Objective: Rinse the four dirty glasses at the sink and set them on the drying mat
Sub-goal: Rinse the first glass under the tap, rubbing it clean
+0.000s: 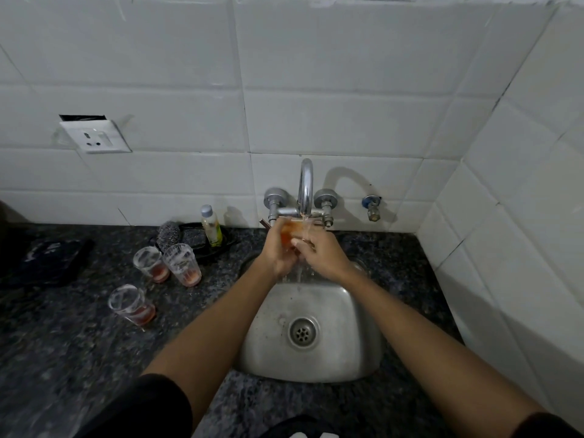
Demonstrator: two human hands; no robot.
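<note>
Head view: glass (289, 230) between left hand (278, 251) and right hand (319, 252) grip.

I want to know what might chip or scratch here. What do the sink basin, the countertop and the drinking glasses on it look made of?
The round-cornered metal sink basin looks like brushed stainless steel: dull grey sheen, water marks. The dark speckled countertop looks like polished granite, flecked grey and black. The three clear tumblers with reddish dregs look like glass, possibly plastic.
</note>
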